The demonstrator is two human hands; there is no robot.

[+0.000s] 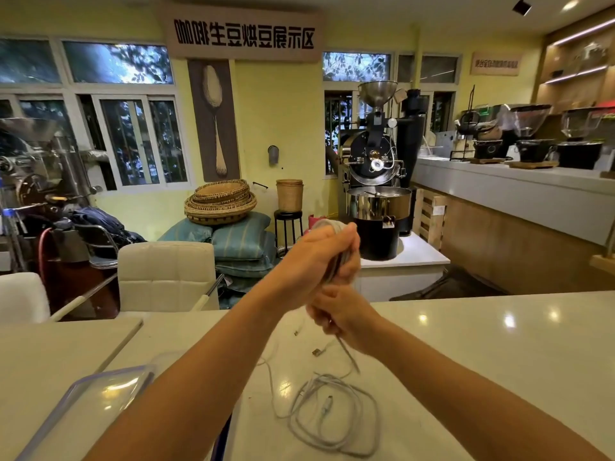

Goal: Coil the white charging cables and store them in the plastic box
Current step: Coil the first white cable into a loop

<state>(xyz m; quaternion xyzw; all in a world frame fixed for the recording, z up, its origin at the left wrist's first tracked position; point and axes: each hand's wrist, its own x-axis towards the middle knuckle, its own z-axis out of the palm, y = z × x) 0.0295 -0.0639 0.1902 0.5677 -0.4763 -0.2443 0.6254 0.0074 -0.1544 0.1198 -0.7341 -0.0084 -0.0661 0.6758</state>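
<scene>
My left hand (316,257) is raised above the white table (499,354), closed around a bundle of coiled white cable (336,261) whose loops show above and below the fist. Just under it, my right hand (339,314) grips the loose end of that same cable, which hangs down toward the table. A second white cable (336,414) lies in a loose tangle on the table in front of me, its plugs showing. The clear plastic box (83,404) with a bluish rim sits at the lower left, partly hidden by my left forearm.
White padded chairs (166,274) stand behind the table's far edge. Beyond are stacked cushions and woven baskets (219,201), a black coffee roaster (376,181) and a long counter (515,191) with grinders at the right.
</scene>
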